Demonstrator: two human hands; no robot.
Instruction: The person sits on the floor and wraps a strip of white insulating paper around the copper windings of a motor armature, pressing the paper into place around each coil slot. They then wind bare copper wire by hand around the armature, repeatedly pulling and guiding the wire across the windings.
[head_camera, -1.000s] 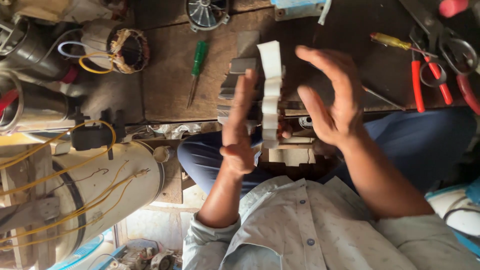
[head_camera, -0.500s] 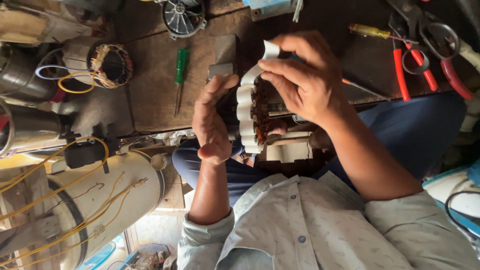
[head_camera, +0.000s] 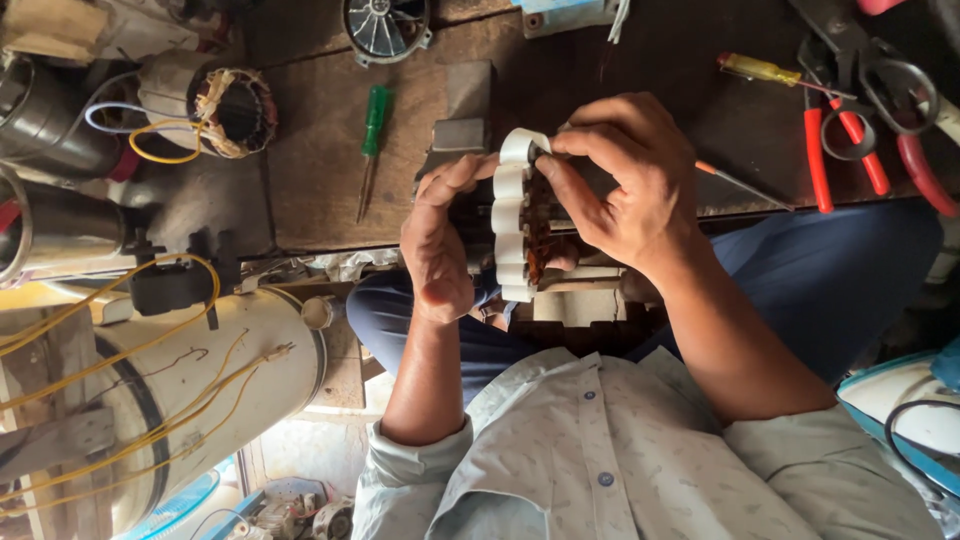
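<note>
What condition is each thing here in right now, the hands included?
Dark metal motor core lined with white paper strips: held up between both hands.
Left hand: grip closed on the core's side.
Right hand: fingertips pinching the top white strip.
Green-handled screwdriver: lying flat on the wooden bench, untouched.
Red-handled pliers: lying on the bench.
Copper-wound coil: on its side, wires attached.

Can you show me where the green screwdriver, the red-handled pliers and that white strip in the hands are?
green screwdriver (head_camera: 374, 118): head view, on its green handle.
red-handled pliers (head_camera: 817, 152): head view, on the left red handle.
white strip (head_camera: 509, 215): head view, on a middle segment, between the two hands.
</note>
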